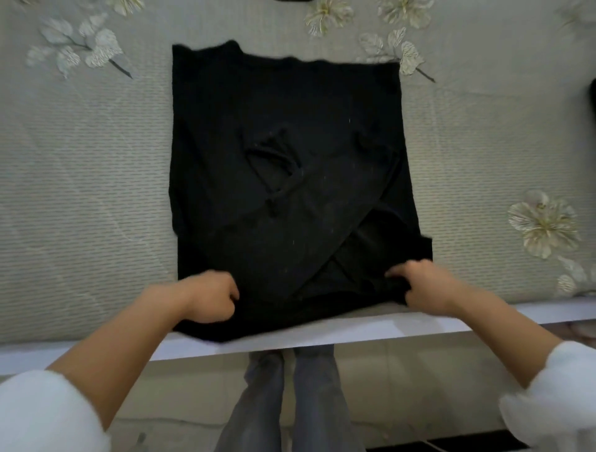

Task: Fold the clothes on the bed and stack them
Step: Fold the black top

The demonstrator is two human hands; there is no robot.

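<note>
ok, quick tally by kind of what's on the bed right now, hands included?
black garment, spread flat: 1
dark shape at top edge and dark shape at right edge, both cut off, kind unclear: 2
left hand and right hand, each gripping the garment's near edge: 2
floral bedspread: 1
Total: 6

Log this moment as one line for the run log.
item: black garment, partly folded, flat on bed | left grip: holds near edge | right grip: holds near edge
</note>
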